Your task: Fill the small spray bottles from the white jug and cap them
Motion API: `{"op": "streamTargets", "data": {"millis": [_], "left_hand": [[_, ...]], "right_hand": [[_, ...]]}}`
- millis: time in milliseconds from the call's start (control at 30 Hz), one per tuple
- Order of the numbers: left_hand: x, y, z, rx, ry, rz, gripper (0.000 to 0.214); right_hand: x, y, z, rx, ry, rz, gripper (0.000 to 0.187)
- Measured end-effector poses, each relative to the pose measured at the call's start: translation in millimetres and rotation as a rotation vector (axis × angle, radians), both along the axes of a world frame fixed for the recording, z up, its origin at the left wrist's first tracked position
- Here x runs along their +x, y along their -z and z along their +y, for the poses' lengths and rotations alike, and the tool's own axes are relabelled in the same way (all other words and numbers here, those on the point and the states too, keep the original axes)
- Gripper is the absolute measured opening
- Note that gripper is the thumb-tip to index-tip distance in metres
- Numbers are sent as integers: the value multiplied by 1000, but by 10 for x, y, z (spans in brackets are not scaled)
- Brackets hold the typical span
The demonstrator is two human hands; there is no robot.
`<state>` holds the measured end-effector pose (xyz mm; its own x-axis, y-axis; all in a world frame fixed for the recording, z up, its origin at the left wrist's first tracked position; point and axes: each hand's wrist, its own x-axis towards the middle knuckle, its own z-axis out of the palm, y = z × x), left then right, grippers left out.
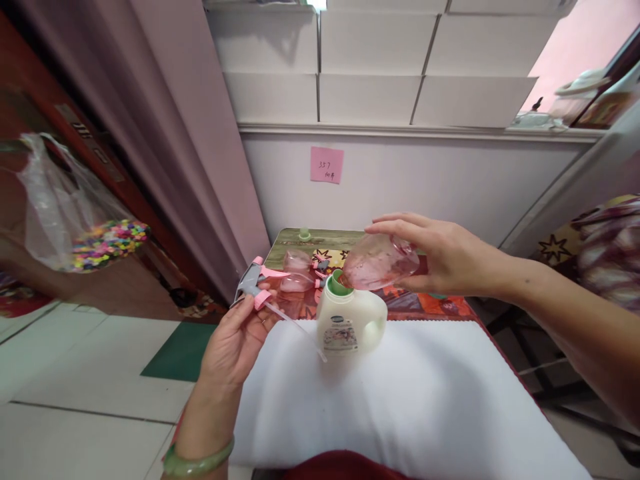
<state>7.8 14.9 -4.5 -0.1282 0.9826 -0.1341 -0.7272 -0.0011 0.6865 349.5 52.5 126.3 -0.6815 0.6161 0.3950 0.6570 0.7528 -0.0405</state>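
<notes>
My left hand [240,333] is closed around a pink and grey trigger spray head [255,283], whose thin clear dip tube slants down to the right. My right hand [430,250] grips a clear pink spray bottle [380,261], tilted with its mouth at the green opening of a white detergent jug [350,327]. The jug stands upright on the white cloth, its handle to the right and a printed label on its front. Whether liquid is flowing between the two cannot be made out.
Behind the jug lie other pink spray bottles [296,273] and a small green cap [305,235]. A white cloth [410,400] covers the table's near part. A pink note [327,165] is on the wall; a plastic bag of colourful pieces [107,243] hangs at left.
</notes>
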Motion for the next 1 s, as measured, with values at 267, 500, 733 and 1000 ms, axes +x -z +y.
{"op": "streamTargets", "data": {"millis": [267,500,733,1000], "left_hand": [[-9,22,6,28,44,-23,17],[15,39,33,-14,12,-6,11],[24,33,36,-40,-3,-21,9],[3,56,28,-30,18,4,9]], "right_hand": [[-238,-282,146,102,-142,-246,68],[-398,-439,179,117,-222,-357,71],[-405,-470,179,123,-229,-368,69],[-423,-462,167,132,-222,-372,66]]}}
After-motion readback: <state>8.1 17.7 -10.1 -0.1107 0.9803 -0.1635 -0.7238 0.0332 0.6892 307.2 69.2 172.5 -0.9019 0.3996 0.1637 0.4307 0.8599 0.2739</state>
